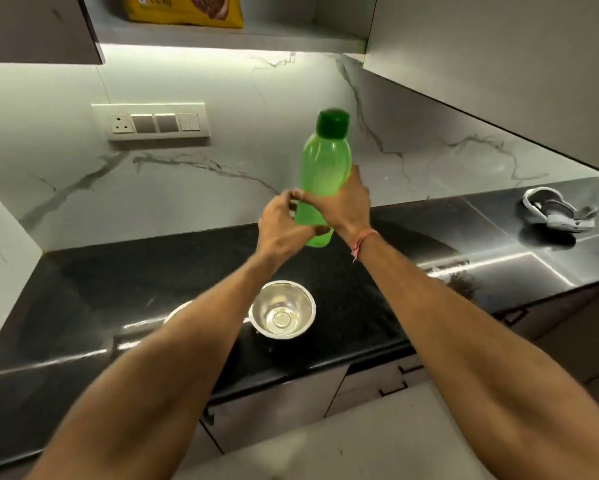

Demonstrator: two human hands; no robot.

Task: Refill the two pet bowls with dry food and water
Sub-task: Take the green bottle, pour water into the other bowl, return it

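A light green water bottle point(325, 168) with a dark green cap on it is held upright above the black counter point(83, 282). My right hand point(350, 202) wraps its lower half from the right. My left hand point(284, 226) touches the bottle's lower left side, fingers curled against it. Below my arms a steel bowl point(282, 310) stands on the counter; what it holds I cannot tell. A second steel bowl point(176, 310) shows only its rim, mostly hidden behind my left forearm. A yellow food bag point(183, 10) stands on the shelf above.
A grey headset-like strap object point(554, 211) lies at the counter's far right. A switch panel point(152, 122) sits on the marble wall. Wall cabinets hang at upper left and upper right. Drawers run below the counter's front edge.
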